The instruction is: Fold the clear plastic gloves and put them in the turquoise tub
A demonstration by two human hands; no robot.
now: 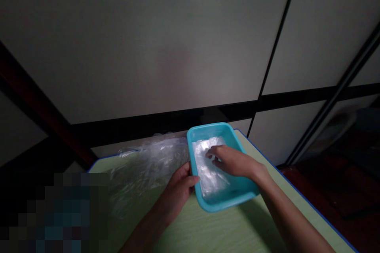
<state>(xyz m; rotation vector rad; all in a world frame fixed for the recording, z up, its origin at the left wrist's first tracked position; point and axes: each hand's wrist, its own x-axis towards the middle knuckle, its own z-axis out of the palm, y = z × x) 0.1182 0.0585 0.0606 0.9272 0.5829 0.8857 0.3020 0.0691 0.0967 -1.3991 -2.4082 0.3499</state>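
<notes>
A turquoise plastic basin [218,207] is held tilted over the table. My left hand [181,184] grips its left wall, thumb over the rim and fingers on the outer side. Inside, stacked clear plastic bags or sheets [212,182] lie flat and shine along the left part of the floor. My right hand [228,160] reaches into the basin from the right, above the plastic. Its fingers are bent and apart, and nothing shows between them. Whether the fingertips touch the plastic is hard to see.
A crumpled heap of clear plastic film [148,164] lies left of the basin. The light green table [190,237] has a blue edge. Behind it stand pale cabinet panels [166,55] with black strips. A blurred-out patch covers the lower left corner.
</notes>
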